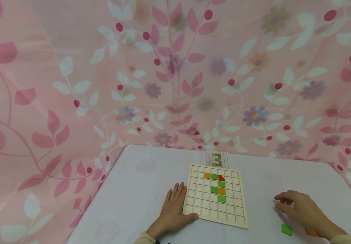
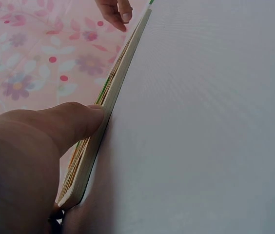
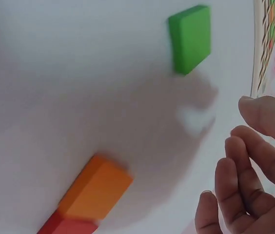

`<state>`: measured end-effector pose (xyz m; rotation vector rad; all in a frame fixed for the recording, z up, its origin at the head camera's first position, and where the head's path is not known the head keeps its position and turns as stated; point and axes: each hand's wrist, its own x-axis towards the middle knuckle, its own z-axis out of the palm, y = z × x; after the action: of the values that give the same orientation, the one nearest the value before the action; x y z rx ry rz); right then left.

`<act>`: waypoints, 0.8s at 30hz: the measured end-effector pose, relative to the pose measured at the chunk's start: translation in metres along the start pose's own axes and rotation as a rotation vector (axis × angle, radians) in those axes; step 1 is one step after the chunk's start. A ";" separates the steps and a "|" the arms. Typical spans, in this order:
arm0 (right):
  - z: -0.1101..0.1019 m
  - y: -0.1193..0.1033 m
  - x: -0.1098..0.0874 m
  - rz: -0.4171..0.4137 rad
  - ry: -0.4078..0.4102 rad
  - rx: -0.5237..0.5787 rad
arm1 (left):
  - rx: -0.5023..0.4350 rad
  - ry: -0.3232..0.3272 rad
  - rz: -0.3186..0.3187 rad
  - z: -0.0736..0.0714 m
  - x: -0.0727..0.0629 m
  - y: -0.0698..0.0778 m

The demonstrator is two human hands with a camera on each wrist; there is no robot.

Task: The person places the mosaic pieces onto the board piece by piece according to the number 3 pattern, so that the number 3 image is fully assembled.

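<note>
A pale wooden grid board lies on the table, with several green, orange and red tiles set in its squares. My left hand rests at the board's left side, thumb on the near left corner and fingers straight along the edge. To the right of the board my right hand hovers above the table, fingers loosely bent and nothing between them. Beneath it, a loose green tile lies apart from an orange tile. A red tile touches the orange one and is partly cut off by the right wrist view.
A small printed grid card with a coloured pattern lies just beyond the board's far edge. The white tablecloth spreads around the board. Pink floral fabric hangs behind the table.
</note>
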<state>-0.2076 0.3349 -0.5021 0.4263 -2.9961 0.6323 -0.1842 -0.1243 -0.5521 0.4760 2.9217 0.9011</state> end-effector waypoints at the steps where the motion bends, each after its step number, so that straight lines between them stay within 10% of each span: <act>1: -0.002 0.006 -0.002 0.015 -0.014 -0.012 | 0.004 -0.002 -0.002 0.000 0.000 0.000; 24: 0.001 0.058 -0.046 0.300 -0.271 0.049 | -0.015 0.001 0.007 0.003 0.000 -0.004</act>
<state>-0.1796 0.3971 -0.5305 0.0657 -3.3440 0.7230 -0.1847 -0.1262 -0.5568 0.4849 2.9137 0.9231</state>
